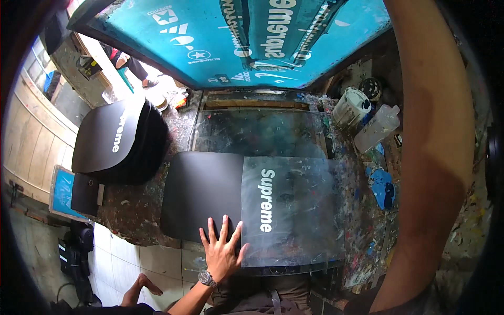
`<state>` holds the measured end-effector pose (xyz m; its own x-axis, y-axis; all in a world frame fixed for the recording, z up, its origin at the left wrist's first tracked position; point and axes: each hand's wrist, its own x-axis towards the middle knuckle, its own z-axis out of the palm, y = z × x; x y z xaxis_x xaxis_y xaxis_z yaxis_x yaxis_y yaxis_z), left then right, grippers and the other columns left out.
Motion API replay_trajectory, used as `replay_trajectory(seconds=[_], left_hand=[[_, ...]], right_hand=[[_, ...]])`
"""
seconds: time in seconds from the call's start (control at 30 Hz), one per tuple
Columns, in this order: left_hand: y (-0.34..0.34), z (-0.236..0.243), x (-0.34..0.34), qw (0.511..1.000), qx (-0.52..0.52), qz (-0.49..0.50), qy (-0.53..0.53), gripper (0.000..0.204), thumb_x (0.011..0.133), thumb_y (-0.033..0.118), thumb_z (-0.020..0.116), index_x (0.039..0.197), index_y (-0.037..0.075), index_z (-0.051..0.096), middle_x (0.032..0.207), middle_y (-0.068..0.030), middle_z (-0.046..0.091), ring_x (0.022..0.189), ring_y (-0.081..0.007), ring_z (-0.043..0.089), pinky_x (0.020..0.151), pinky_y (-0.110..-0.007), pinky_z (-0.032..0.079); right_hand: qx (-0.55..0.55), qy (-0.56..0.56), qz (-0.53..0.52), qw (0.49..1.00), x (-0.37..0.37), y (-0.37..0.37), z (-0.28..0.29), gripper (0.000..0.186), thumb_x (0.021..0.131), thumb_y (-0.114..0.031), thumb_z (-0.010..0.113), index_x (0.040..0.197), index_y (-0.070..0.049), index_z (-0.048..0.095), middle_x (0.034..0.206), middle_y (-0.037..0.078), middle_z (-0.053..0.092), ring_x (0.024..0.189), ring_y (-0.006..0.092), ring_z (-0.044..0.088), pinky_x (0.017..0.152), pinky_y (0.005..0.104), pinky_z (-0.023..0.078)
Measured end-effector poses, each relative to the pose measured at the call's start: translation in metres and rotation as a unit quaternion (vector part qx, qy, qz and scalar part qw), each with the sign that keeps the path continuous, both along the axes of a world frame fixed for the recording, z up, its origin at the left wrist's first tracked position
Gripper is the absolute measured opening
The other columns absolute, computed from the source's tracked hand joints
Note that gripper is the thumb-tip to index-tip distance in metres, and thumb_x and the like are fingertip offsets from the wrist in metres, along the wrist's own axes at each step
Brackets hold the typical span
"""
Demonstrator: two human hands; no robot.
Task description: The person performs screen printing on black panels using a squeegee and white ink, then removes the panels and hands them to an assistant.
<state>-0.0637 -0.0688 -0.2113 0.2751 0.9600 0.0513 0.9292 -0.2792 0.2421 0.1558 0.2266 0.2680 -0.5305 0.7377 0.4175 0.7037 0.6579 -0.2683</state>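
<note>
While resting left hand (223,254) splayed, gripping nothing, over nearer right corner of black round-cornered sheet (202,191), with white-lettered transparent film (302,210) immediately rightward, could skew sheet through uneven pressing; cannot tell out-of-view right hand's grip.

We see a smooth black sheet (202,184) with rounded left corners, lying flat. At its right side lies a clear, hazy sheet (310,210), also flat, where white lettering (266,200) runs sideways; we cannot tell whether the black one continues beneath. Beyond them, a turquoise printing screen (210,31) with pale designs stands tilted up.
</note>
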Motion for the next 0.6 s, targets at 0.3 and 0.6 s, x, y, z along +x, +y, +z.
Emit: replay_trajectory(seconds=[0.3, 0.6], left_hand=[[0.000, -0.003, 0.001, 1.000, -0.009, -0.001, 0.018, 0.070, 0.092, 0.051, 0.068, 0.155, 0.027, 0.049, 0.169, -0.0151, 0.028, 0.156, -0.0504, 0.011, 0.120, -0.073, -0.001], [-0.002, -0.007, -0.001, 1.000, -0.008, 0.010, 0.009, 0.073, 0.091, 0.054, 0.068, 0.156, 0.027, 0.049, 0.169, -0.0147, 0.028, 0.157, -0.0507, 0.009, 0.117, -0.076, -0.006]], right_hand=[[0.002, 0.009, 0.008, 1.000, 0.001, 0.008, -0.001, 0.045, 0.108, -0.032, 0.046, 0.139, -0.003, 0.061, 0.145, 0.015, 0.058, 0.127, 0.0217, 0.057, 0.111, 0.0355, 0.041], [-0.004, 0.039, 0.020, 0.999, 0.006, -0.004, 0.001, 0.046, 0.108, -0.035, 0.046, 0.138, -0.003, 0.061, 0.141, 0.014, 0.061, 0.127, 0.0202, 0.057, 0.110, 0.0340, 0.041]])
